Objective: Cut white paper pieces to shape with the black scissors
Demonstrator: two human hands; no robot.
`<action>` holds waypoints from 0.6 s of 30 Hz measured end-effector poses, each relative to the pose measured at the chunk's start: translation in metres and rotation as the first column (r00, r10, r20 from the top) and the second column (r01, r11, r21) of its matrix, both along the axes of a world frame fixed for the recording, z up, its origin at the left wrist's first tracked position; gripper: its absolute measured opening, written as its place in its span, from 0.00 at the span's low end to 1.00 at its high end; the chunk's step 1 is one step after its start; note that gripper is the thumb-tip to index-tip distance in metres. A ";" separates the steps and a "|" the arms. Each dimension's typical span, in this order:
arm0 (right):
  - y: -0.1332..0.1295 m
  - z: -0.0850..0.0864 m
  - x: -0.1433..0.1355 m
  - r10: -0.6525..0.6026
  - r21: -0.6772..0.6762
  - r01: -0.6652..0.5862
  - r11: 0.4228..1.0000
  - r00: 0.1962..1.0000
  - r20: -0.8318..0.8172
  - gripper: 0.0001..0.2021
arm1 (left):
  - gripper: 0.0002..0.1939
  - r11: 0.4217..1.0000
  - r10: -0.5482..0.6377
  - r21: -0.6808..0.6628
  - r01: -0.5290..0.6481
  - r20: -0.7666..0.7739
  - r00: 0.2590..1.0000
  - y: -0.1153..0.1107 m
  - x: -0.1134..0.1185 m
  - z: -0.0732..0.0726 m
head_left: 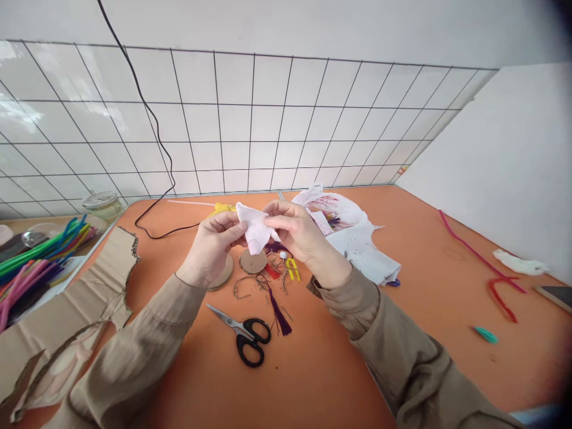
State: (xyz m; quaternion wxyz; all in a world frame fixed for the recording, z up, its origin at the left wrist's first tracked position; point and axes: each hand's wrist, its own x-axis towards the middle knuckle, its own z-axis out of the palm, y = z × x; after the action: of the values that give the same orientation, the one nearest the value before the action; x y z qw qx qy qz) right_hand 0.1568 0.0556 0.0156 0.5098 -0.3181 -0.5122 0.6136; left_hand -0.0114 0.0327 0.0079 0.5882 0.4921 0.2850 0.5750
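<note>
Holds a pale cloth piece (255, 227) between both hands, raised over the orange surface (201, 381). Pinches its left side between thumb and fingers of the left hand (208, 244); grips its upper right side with the fingertips of the right hand (304, 234), likewise clamped on the cloth. Shows, just below in the view, a round brown disc (252, 261), a yellow bent strip (294, 269) and a purple tassel (279, 313) among loose scraps. Has black-handled scissors (243, 330) lying nearer the body, tips pointing away to the left. Includes crumpled white cloth (369, 253) beside the right hand and torn cardboard (67, 298) well off to the left.
</note>
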 end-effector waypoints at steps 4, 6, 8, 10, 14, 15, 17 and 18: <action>0.002 0.000 0.002 0.026 -0.017 -0.027 0.999 1.000 -0.014 0.08 | 0.11 1.000 0.023 -0.008 -0.023 0.002 1.000 0.000 -0.001 0.002; 0.003 -0.001 0.002 0.030 -0.031 -0.030 0.999 0.999 -0.015 0.08 | 0.10 1.000 0.019 -0.001 -0.019 -0.007 1.000 0.001 -0.002 0.003; 0.004 -0.001 0.002 0.035 -0.034 -0.035 0.999 0.999 -0.018 0.08 | 0.10 1.000 0.014 0.008 -0.014 -0.029 0.999 0.001 -0.003 0.004; 0.004 -0.001 0.003 0.048 -0.027 -0.049 0.998 0.999 -0.018 0.08 | 0.09 1.000 0.003 0.005 -0.002 -0.056 0.998 0.001 -0.005 0.006; 0.002 0.000 0.004 0.079 0.002 -0.079 0.997 0.997 -0.001 0.06 | 0.12 0.991 -0.112 -0.075 0.108 -0.049 0.993 0.003 -0.011 0.008; 0.002 0.000 0.004 0.079 0.008 -0.079 0.997 0.997 0.002 0.06 | 0.16 0.985 -0.137 -0.107 0.132 -0.041 0.990 0.004 -0.013 0.008; 0.001 -0.001 0.004 0.076 0.018 -0.077 0.997 0.997 0.013 0.05 | 0.24 0.970 -0.175 -0.179 0.163 -0.055 0.983 0.006 -0.014 0.005; 0.000 -0.002 0.004 0.080 0.022 -0.080 0.997 0.997 0.023 0.05 | 0.26 0.961 -0.194 -0.213 0.174 -0.079 0.978 0.007 -0.013 0.003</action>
State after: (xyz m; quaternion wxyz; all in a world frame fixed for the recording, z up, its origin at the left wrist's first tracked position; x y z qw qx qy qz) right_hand 0.1604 0.0561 0.0139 0.4827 -0.2984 -0.5370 0.6241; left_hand -0.0245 0.0400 0.0107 0.6719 0.4810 0.3245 0.4603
